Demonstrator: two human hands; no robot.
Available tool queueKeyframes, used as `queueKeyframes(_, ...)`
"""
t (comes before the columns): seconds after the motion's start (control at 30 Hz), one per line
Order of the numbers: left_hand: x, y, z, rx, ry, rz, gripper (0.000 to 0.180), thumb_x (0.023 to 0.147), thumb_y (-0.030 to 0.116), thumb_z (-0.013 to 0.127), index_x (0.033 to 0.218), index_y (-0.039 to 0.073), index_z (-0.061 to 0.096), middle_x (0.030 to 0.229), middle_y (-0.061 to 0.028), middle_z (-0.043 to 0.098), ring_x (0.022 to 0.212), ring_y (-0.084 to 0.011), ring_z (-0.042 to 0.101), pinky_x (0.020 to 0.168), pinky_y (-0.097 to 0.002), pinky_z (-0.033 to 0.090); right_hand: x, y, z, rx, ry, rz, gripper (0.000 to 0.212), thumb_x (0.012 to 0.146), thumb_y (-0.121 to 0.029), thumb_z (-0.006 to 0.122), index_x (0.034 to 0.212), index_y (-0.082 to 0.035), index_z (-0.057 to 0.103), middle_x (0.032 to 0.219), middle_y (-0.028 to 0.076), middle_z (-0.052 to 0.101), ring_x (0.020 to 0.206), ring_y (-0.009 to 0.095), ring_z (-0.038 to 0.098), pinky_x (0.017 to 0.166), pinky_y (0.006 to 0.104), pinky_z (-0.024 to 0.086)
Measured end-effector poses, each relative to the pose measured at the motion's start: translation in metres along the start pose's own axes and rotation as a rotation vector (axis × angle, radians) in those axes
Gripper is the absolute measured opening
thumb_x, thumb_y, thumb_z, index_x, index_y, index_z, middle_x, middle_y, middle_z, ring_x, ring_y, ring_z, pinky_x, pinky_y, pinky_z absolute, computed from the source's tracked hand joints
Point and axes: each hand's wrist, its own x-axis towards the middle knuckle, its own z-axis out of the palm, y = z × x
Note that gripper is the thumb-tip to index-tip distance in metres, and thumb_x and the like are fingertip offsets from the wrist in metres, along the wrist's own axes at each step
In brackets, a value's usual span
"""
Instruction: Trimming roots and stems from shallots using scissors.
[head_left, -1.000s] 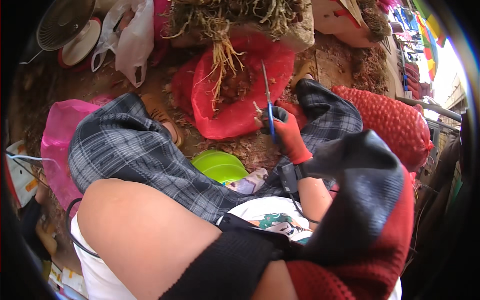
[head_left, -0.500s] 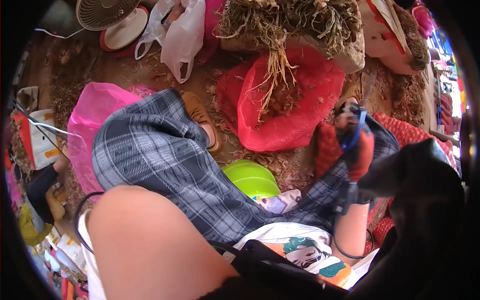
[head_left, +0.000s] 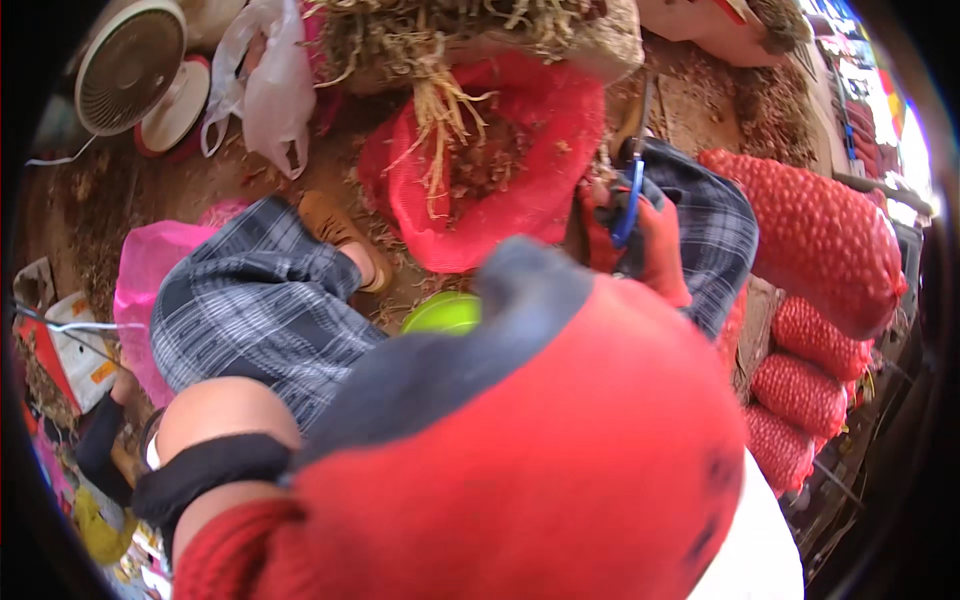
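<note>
My left hand (head_left: pixel 520 440), in a red glove with dark grey fingers, looms blurred and close across the lower middle. Its fingers are smeared, so its grip cannot be made out. My right hand (head_left: pixel 660 250), in a red and grey glove, is closed on a pair of blue-handled scissors (head_left: pixel 630 205) beside my right knee. The thin blade points up and away. Just left of that hand a red mesh sack (head_left: pixel 440 245) stands with its mouth wide, holding dry scraps. Dried stalks (head_left: pixel 440 120) hang over it from a block (head_left: pixel 620 40) at the top.
Filled red mesh sacks (head_left: pixel 810 240) are stacked at right. A lime green bowl (head_left: pixel 440 312) sits between my legs, partly hidden by my left glove. A fan (head_left: pixel 132 68) and a white plastic bag (head_left: pixel 275 95) are at far left, with a pink bag (head_left: pixel 150 290) nearer.
My left hand has swung in front of the view, covering my lap. The scene has shifted left and up, bringing the stacked sacks into sight. The right hand still holds the scissors.
</note>
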Motion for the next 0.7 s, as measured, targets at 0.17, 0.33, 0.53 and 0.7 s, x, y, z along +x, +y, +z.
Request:
queueKeyframes(0.17,0.005,0.017,0.007,0.001,-0.008,0.029,0.015,0.075,0.020,0.058,0.084,0.008,0.061,0.075,-0.0063,0.059,0.070,-0.0218,0.060,0.061,-0.0335,0.049,-0.009,0.005,0.016,-0.027,0.034,-0.012,0.017,0.085,-0.013,0.060,0.095,0.000,0.059,0.087,0.007,0.065,0.075,0.015,0.065,0.064,0.0256,0.052)
queueKeyframes(0.33,0.001,0.037,0.001,0.001,0.012,-0.009,0.015,0.076,0.020,0.058,0.084,0.008,0.060,0.074,-0.0065,0.058,0.069,-0.0220,0.060,0.061,-0.0332,0.049,-0.021,-0.002,0.028,-0.116,-0.077,-0.050,0.016,0.084,-0.016,0.061,0.092,-0.002,0.061,0.080,0.003,0.063,0.069,0.010,0.061,0.062,0.0230,0.049)
queueKeyframes(0.53,0.007,0.036,0.013,-0.021,0.029,-0.008,0.014,0.076,0.019,0.057,0.084,0.007,0.059,0.074,-0.0068,0.058,0.069,-0.0221,0.059,0.061,-0.0329,0.049,-0.018,0.012,0.017,-0.130,-0.073,-0.054,0.015,0.084,-0.015,0.060,0.093,-0.003,0.060,0.082,-0.002,0.060,0.075,0.007,0.057,0.069,0.0204,0.045)
queueKeyframes(0.7,0.010,0.042,0.010,-0.035,0.036,0.023,0.014,0.077,0.019,0.057,0.085,0.007,0.058,0.073,-0.0070,0.057,0.068,-0.0223,0.059,0.061,-0.0327,0.048,-0.020,-0.001,-0.003,-0.195,-0.144,0.018,0.018,0.083,-0.013,0.060,0.098,-0.003,0.062,0.084,0.001,0.063,0.074,0.010,0.060,0.067,0.0218,0.047)
